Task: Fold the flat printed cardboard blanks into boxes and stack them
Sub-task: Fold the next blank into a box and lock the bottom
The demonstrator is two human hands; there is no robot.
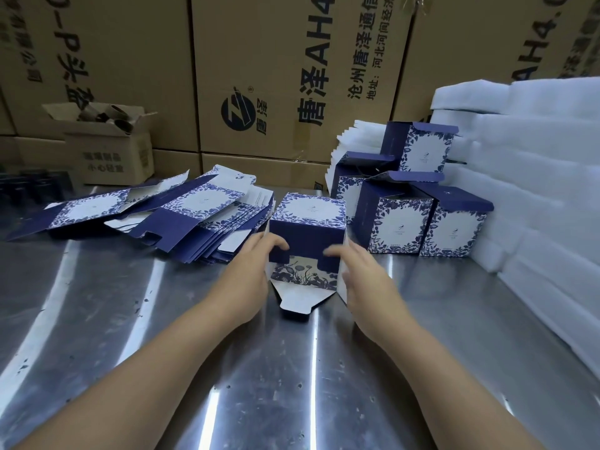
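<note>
Blanks [194, 212] and finished boxes [399, 219] share a steel counter [227, 368], walled at twelve o'clock by brown shipping cartons [292, 76], the biggest things in sight. White foam sheets [535, 173] are piled at three o'clock. The finished boxes stand in two tiers just beside them at two o'clock, likely so the foam steadies the stack. The blanks lie fanned in a loose pile at ten o'clock, probably kept there for the left arm's easy reach.

At the centre lies the half-folded box [308, 222], tipped on its side with its open end toward the person, I judge so the flaps can be seen and tucked. Its tongued flap [298, 297] lies flat on the counter at six o'clock, not yet folded in.

The left hand [250, 274] and right hand [363, 280] flank the box. The fingers [276, 245] of each curl onto the navy flap from either side, clamped on it and pressing it across the opening.
</note>
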